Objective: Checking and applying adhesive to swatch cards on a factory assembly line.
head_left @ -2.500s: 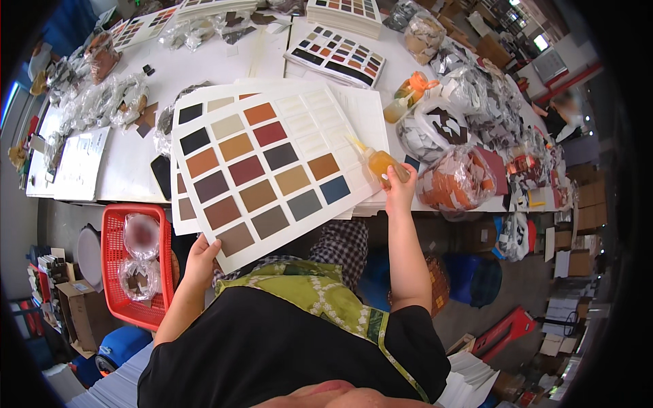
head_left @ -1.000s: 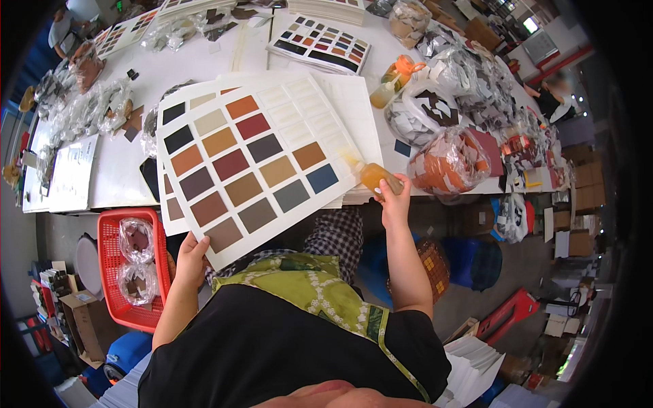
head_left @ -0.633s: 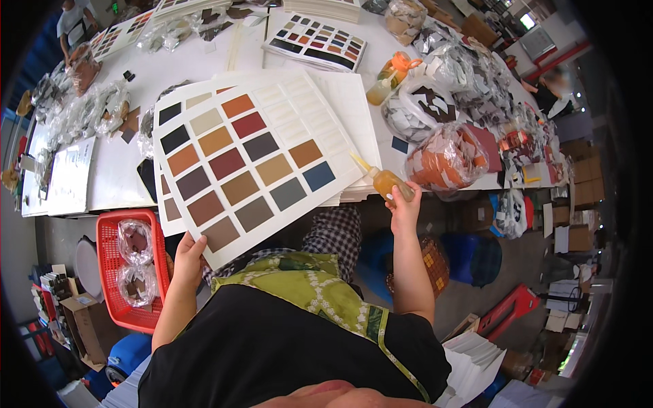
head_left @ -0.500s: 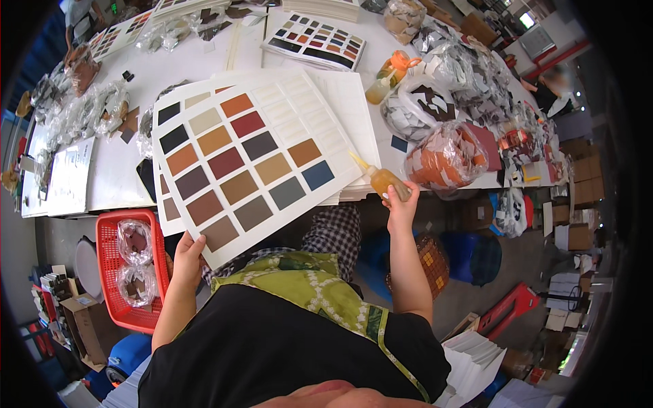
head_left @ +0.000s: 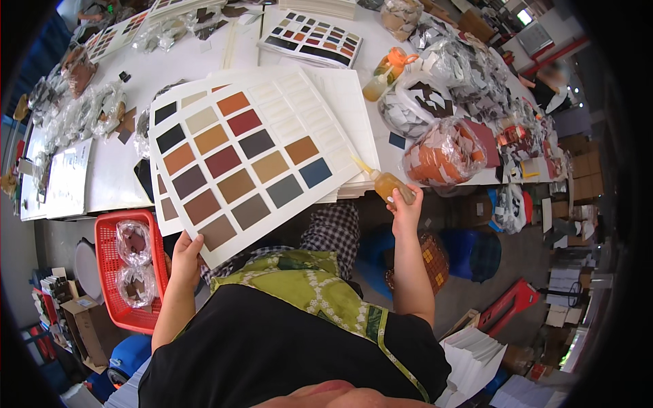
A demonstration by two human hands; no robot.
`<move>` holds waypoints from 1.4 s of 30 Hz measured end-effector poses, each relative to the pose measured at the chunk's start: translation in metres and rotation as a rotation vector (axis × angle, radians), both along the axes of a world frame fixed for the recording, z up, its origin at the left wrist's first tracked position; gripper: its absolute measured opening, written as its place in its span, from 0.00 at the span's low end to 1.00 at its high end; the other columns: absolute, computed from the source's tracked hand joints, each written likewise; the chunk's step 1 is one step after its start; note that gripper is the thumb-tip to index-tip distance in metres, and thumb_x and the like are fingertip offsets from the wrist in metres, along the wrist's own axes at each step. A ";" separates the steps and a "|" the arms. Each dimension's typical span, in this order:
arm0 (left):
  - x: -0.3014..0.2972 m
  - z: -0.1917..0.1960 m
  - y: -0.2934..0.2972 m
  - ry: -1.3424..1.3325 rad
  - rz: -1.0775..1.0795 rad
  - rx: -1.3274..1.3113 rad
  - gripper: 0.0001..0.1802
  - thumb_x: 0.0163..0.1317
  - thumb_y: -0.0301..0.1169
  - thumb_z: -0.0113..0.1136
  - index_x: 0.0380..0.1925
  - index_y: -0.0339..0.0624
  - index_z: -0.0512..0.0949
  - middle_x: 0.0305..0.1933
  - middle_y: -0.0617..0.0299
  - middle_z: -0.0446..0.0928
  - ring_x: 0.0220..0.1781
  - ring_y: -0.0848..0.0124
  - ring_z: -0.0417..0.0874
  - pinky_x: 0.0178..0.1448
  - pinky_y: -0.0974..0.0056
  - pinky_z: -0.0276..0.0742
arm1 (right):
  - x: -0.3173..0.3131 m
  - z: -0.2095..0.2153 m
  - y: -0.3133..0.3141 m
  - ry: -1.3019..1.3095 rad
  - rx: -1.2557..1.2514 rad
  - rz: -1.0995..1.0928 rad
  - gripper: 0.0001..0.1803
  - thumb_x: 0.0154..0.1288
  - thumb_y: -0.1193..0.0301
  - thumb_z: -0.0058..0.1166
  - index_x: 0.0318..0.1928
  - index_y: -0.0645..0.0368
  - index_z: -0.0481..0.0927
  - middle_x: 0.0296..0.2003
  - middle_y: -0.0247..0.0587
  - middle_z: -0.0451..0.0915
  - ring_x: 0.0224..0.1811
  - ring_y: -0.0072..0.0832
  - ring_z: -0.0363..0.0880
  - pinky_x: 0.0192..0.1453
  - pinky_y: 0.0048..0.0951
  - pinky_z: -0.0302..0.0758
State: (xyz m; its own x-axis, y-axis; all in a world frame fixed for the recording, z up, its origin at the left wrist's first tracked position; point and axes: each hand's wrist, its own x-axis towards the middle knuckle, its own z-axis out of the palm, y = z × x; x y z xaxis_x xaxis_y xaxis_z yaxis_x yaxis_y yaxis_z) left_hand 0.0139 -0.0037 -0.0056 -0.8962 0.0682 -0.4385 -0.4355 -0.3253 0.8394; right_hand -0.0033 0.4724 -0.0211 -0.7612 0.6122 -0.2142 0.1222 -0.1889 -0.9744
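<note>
My left hand (head_left: 185, 256) grips the lower left corner of a white sample card (head_left: 279, 215), its thumb on top. Rows of coloured swatches cover much of the card, in black, tan, orange, maroon, grey and blue; the slots at its upper right are bare white. In my right hand (head_left: 406, 207) is a squeeze bottle (head_left: 390, 188) of amber liquid, its thin yellow nozzle pointing up and left, close to the card's right edge. Under the card lie another swatch card (head_left: 163, 202) and a stack of white sheets (head_left: 362, 122).
A pile of printed swatch cards (head_left: 314, 37) lies at the back. Plastic bags of swatches (head_left: 445, 151) crowd the table's right side, beside an orange-capped bottle (head_left: 394, 62). A red basket (head_left: 105, 265) with bagged swatches stands at lower left. Another person (head_left: 547, 87) is at far right.
My right hand with the squeeze bottle has shifted slightly right and down, its nozzle staying near the card's edge. The card and my left hand have barely moved.
</note>
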 end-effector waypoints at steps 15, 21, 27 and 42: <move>0.000 -0.001 -0.001 -0.015 -0.001 0.012 0.19 0.65 0.25 0.45 0.56 0.35 0.66 0.51 0.58 0.74 0.50 0.70 0.76 0.52 0.66 0.72 | -0.004 0.005 -0.008 0.053 -0.244 0.052 0.22 0.59 0.73 0.57 0.50 0.49 0.61 0.44 0.37 0.71 0.38 0.25 0.73 0.32 0.24 0.74; 0.000 0.005 0.008 0.104 0.000 0.011 0.28 0.58 0.21 0.51 0.59 0.35 0.60 0.53 0.57 0.72 0.55 0.68 0.73 0.58 0.64 0.67 | 0.008 0.005 0.008 0.009 -0.308 0.258 0.21 0.58 0.71 0.58 0.49 0.46 0.64 0.43 0.33 0.71 0.39 0.28 0.73 0.31 0.28 0.73; 0.016 0.003 -0.002 0.196 -0.075 0.010 0.34 0.53 0.19 0.53 0.62 0.35 0.56 0.58 0.51 0.67 0.59 0.62 0.69 0.61 0.61 0.64 | 0.007 -0.015 0.012 0.049 -0.371 0.028 0.23 0.55 0.70 0.62 0.48 0.45 0.65 0.42 0.33 0.71 0.38 0.29 0.74 0.27 0.27 0.73; -0.037 -0.130 -0.034 0.646 0.205 0.342 0.33 0.51 0.33 0.61 0.55 0.33 0.61 0.46 0.45 0.74 0.37 0.53 0.82 0.23 0.58 0.83 | -0.071 -0.133 0.015 0.663 -1.056 0.356 0.18 0.65 0.63 0.46 0.54 0.52 0.72 0.49 0.37 0.76 0.45 0.29 0.77 0.34 0.25 0.76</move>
